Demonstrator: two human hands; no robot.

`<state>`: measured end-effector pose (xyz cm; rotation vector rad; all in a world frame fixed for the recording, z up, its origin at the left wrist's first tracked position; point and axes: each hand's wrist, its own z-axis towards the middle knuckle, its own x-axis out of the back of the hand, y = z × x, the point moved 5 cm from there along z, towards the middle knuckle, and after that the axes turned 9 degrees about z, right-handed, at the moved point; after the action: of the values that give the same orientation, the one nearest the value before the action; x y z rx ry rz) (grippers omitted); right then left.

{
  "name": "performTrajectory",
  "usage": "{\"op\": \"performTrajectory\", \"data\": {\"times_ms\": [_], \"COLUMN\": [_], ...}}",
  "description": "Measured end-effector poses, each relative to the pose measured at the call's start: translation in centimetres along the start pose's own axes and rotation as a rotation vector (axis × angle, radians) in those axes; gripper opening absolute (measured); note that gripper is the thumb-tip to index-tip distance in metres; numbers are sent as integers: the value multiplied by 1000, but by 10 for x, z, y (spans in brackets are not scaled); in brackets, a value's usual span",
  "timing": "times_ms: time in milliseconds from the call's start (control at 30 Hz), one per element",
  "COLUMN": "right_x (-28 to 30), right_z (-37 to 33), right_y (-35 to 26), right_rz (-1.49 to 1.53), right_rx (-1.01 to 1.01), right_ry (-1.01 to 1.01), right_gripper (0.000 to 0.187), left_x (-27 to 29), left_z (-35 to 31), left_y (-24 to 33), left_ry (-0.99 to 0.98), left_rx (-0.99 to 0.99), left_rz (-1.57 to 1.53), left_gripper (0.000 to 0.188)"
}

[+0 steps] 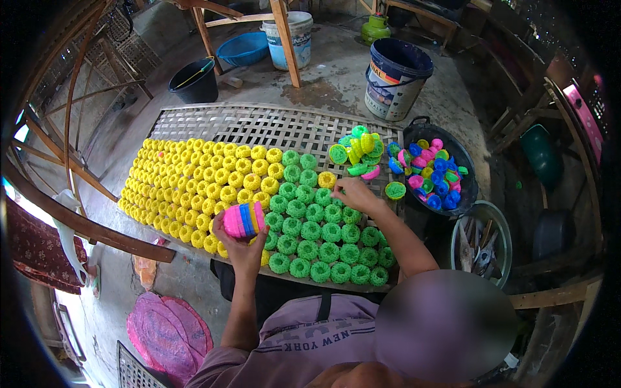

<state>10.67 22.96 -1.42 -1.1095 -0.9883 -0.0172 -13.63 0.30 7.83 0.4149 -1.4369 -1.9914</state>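
Observation:
My left hand [244, 253] is wrapped round a stack of small nested plastic cups [239, 221] in pink, blue and yellow, held above the woven tray [207, 123]. Over the right part of the tray, my right hand [356, 194] reaches down with its fingers curled together among the green ring-shaped pieces [312, 231]; whatever sits in its fingertips is hidden. A single yellow piece [327, 180] lies just beyond it. Rows of yellow ring-shaped pieces [194, 174] cover the tray's left side.
Loose green-filled cups [362, 152] lie at the tray's far right corner. Beside it stand a black basin [467, 200] of coloured cups and a metal bowl [504, 249]. Buckets, including a dark blue-rimmed one [394, 87], and a blue tub [242, 49] are on the floor behind.

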Motion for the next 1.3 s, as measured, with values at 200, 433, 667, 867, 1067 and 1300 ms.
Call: {"op": "performTrajectory", "data": {"times_ms": [200,433,667,867,1067,1300], "right_x": [33,-27,84,235,218,212], "right_z": [-28,-91,-161,-373,-453,-297], "right_y": [-52,-111,20,134,139,148], "right_rz": [472,1251,1870,1346,1319,1653], "right_rx": [-77,-132,-145,-14,-237,90], "right_ry": [41,-257,348,1577,1655,1248], "right_gripper": [45,69,65,43,38,63], "left_x": [-46,-97,-160,-196,-222,-174], "left_z": [-22,-58,-53,-71,-78,-76], "left_y": [-15,-17,-7,5,24,25], "left_ry": [-374,-796,-758,-693,-740,-669], "left_rx": [532,480,179,131,202,217], "left_rz": [-366,-28,81,55,49,-148], "left_gripper": [76,79,76,52,40,14]}}
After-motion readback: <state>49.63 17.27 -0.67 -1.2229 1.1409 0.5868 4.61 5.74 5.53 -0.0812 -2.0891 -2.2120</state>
